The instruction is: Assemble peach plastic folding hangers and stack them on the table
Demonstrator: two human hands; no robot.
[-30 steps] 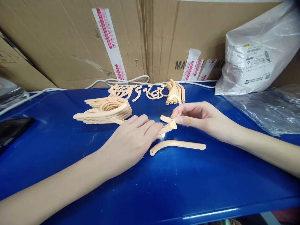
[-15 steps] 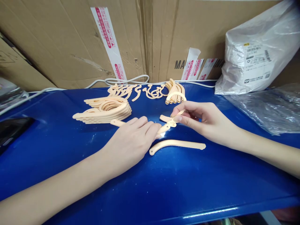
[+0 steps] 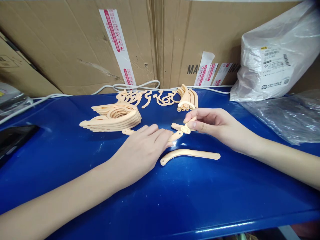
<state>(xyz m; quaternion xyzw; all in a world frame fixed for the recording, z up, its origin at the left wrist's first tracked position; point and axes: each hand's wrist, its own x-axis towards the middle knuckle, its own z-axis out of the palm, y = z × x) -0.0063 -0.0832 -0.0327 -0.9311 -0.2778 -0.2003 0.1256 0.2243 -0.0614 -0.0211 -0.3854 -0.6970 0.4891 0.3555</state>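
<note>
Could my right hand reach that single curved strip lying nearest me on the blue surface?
Probably yes: the curved strip lies close to the right hand with nothing between them, though that hand is pinching a hook piece.

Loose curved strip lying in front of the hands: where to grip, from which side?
Probably the straight stretch of the curved strip, pinched across its narrow width, coming from the near right. It lies alone with both long edges exposed, while the left hand sits close by its bent, holed end.
</note>
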